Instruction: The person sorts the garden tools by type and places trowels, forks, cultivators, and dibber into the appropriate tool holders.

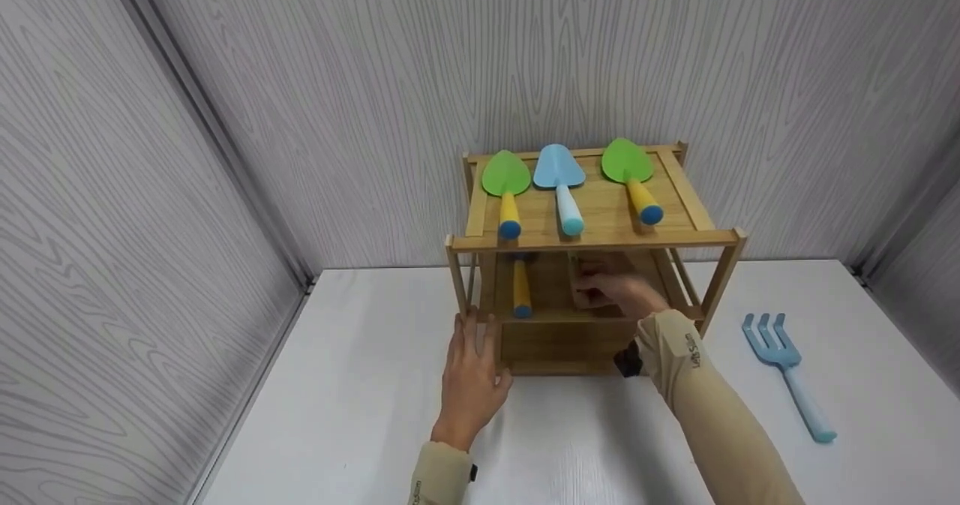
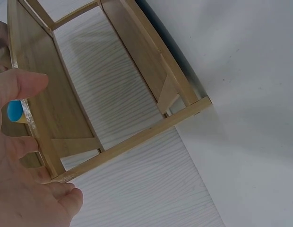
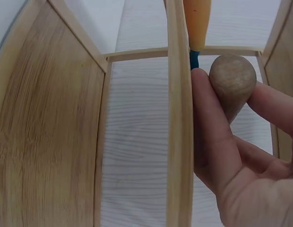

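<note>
My right hand [image 1: 611,287] reaches into the middle level of a wooden rack [image 1: 592,241]. Its thumb and fingers grip a rounded wooden handle [image 3: 233,78]; the rest of that item is hidden. To its left on the same level lies a trowel with a yellow handle [image 1: 521,287] and blue end, its blade out of sight under the top shelf. At the rack's front left post, my left hand [image 1: 472,385] rests with fingers extended and touching the wood. In the left wrist view, the left thumb [image 2: 30,84] lies by a shelf edge.
On the top shelf lie two green trowels [image 1: 506,175] [image 1: 627,161] with yellow handles and a light blue trowel [image 1: 559,167]. A blue hand fork [image 1: 787,374] lies on the white table [image 1: 360,385], right of the rack. Grey wood-grain panels [image 1: 337,115] stand behind and at both sides.
</note>
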The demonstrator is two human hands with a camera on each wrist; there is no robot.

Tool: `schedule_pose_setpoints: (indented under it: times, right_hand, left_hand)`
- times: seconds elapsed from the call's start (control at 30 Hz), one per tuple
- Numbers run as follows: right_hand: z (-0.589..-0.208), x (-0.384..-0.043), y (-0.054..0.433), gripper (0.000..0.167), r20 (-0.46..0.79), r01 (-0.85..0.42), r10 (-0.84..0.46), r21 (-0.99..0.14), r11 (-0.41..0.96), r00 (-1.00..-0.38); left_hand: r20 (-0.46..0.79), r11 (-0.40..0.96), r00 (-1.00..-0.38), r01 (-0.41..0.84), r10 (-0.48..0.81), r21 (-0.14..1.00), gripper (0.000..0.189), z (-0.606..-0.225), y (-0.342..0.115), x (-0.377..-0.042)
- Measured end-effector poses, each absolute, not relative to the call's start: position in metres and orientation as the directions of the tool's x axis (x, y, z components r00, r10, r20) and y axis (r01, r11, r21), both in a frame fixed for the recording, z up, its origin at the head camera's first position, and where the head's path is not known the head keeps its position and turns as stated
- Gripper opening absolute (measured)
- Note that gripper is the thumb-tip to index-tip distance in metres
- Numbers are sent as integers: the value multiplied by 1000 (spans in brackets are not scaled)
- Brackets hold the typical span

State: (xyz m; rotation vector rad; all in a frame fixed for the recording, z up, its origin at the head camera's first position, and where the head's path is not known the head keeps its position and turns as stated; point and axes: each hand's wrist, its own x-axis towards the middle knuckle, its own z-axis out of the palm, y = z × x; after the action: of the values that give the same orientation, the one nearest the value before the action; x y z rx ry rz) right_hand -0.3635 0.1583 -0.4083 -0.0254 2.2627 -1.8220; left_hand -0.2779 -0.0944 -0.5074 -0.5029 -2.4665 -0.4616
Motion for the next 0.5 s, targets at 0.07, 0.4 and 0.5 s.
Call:
schedule_pose_setpoints:
  times: [0.07, 0.4, 0.5]
  right_hand:
    - [-409, -368, 153, 62, -166, 130, -155, -967, 220, -974]
    - [-409, -376, 145, 52, -127, 109, -112, -982, 154, -986]
    - [-407, -376, 147, 58, -132, 111, -94, -974, 197, -987]
  left_hand:
    - [587, 870, -771, 444, 249, 215, 74, -507, -96, -278]
    - [559, 881, -795, 416, 234, 223, 75, -506, -98, -276]
    - [559, 880, -792, 424, 246, 215, 75, -506, -96, -277]
